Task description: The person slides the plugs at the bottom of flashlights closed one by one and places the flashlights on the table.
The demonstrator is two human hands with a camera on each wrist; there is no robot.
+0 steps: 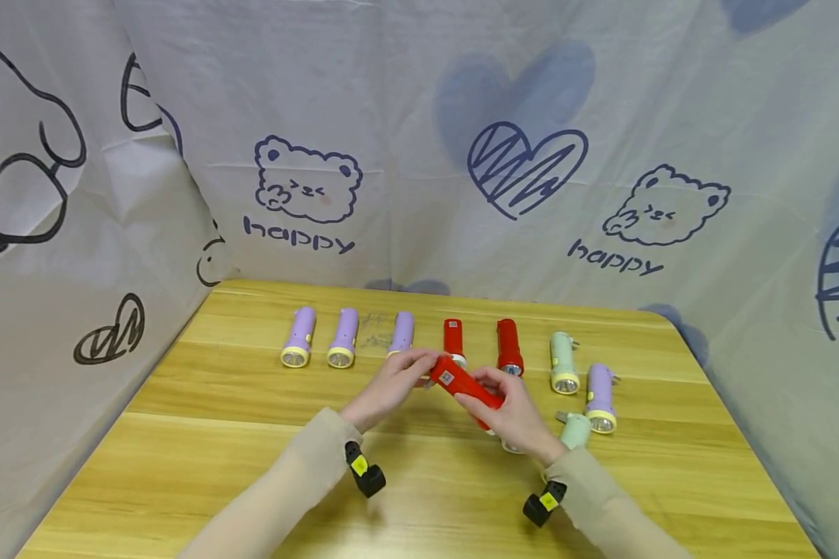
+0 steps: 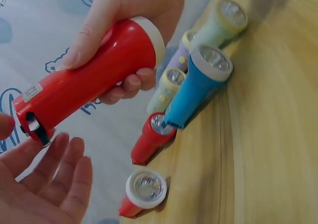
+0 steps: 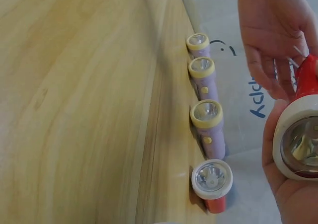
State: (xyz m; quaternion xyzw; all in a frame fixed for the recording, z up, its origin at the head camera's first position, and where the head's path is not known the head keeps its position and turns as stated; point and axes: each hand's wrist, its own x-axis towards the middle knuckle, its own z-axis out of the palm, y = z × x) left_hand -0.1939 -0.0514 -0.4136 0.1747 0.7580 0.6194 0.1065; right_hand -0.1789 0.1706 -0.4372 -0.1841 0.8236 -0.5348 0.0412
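From the head camera I see two forearms in beige cloth sleeves [image 1: 301,458] converging over the yellow wood-grained tabletop [image 1: 405,512]. Between the hands is the glossy red plastic flashlight [image 1: 461,382], slanted, its tail toward the left hand [image 1: 395,380]; the right hand [image 1: 513,415] has its grip wrapped around the body. Beyond, three purple flashlights with yellow rims [image 1: 344,338] and two other red flashlights [image 1: 509,345] form a row near the far edge, where the white printed cloth [image 1: 412,93] rises. To the right lie a mint-green flashlight with a yellow rim [image 1: 562,363], a fourth purple flashlight [image 1: 601,396] and a second mint-green flashlight [image 1: 576,429], partly behind the right arm, so that side is tight. A wide stretch of wood to the left of the left forearm gives me more room.

On the left wrist camera I see the right thumb and curled fingers clamped on the held body. The left grip is apart, fingers extended around the tail and its metal prong [image 2: 34,124]; I cannot tell how firmly they touch. A blue flashlight with a white rim [image 2: 191,97] lies near the others.

On the right wrist camera I see the held light's white rim at the right border, and broad wood grain left of the row.
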